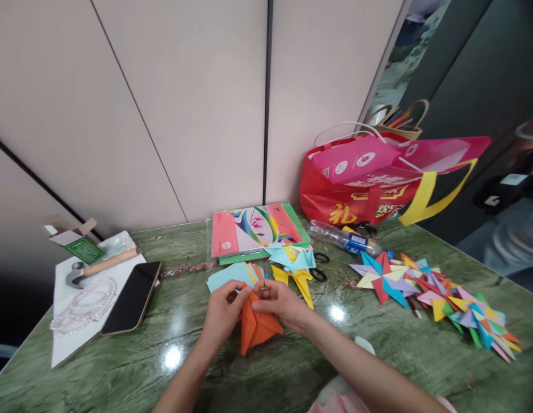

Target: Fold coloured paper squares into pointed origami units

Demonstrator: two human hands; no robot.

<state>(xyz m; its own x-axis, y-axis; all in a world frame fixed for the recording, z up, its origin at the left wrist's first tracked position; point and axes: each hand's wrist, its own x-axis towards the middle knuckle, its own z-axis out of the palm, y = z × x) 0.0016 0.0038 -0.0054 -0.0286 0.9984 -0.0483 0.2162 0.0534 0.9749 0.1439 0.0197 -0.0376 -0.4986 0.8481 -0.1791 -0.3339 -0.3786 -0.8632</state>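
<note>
Your left hand (222,310) and right hand (283,303) clamp the orange paper (258,330) between their fingers — creased, lower flaps spread, seemingly part-folded. Yellow folded pieces (301,283) lie just beyond your fingers; assembled stars (383,276), rightward, look complete.

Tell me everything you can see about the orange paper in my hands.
The orange paper looks matte and is folded into a small shape with visible creases. Its narrow top is pinched between the fingertips of the left hand and the right hand, which partly hide it. Below, it widens into flaps that slant downward, with a pointed corner at lower left. It is in front of the light blue paper; whether it touches the table is unclear.
</note>
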